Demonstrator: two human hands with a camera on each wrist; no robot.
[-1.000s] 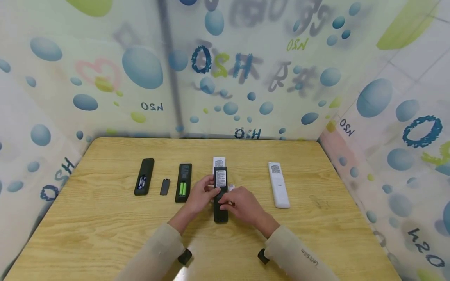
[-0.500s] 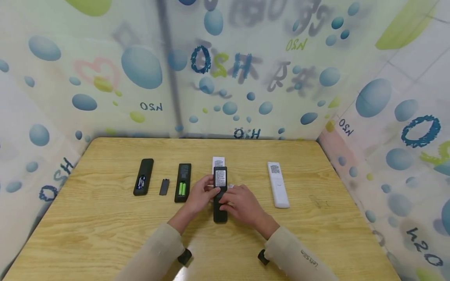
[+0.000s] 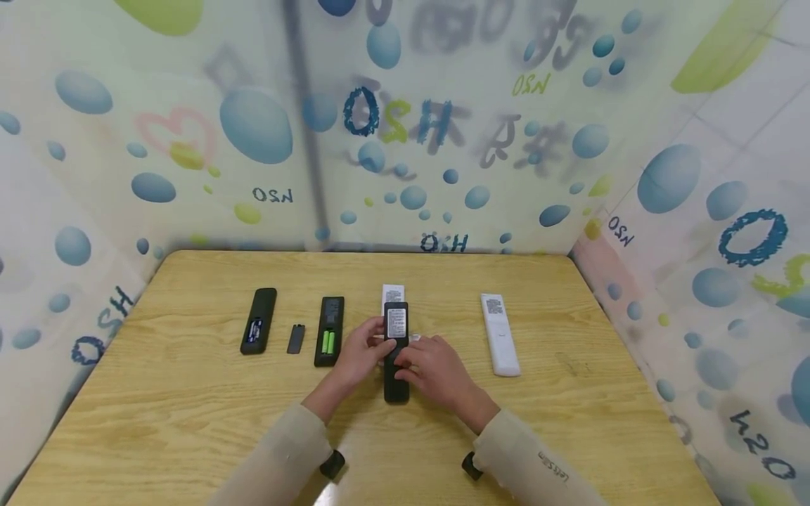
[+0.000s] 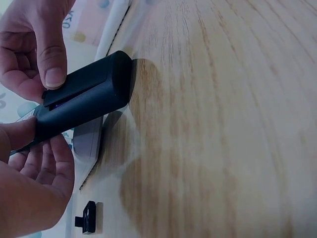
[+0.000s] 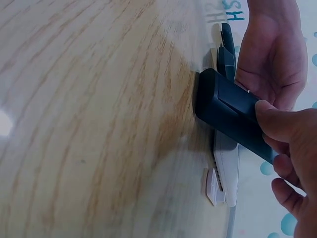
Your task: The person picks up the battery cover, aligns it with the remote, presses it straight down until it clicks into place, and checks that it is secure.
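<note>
In the head view a black remote control (image 3: 396, 390) lies back up at the middle, its white label (image 3: 396, 323) at the far end. My left hand (image 3: 359, 355) grips it from the left side, thumb on top and fingers beneath. My right hand (image 3: 435, 369) pinches the remote's battery cover (image 4: 74, 85) at its label end. That end of the cover stands slightly raised, leaving a narrow gap along its side in the left wrist view. What lies inside the compartment is mostly hidden. The remote's near end (image 5: 205, 94) is close to or on the table.
To the left are a black remote with dark batteries (image 3: 256, 323), a loose black cover (image 3: 296, 339) and a black remote with green batteries (image 3: 330, 330). A white remote (image 3: 393, 292) lies partly hidden behind the held one; another white remote (image 3: 500, 336) lies at right on the wooden table (image 3: 190, 422).
The hands and the held remote stay almost in place. My right hand makes only a slight shift at the cover; the head view tilts a little.
</note>
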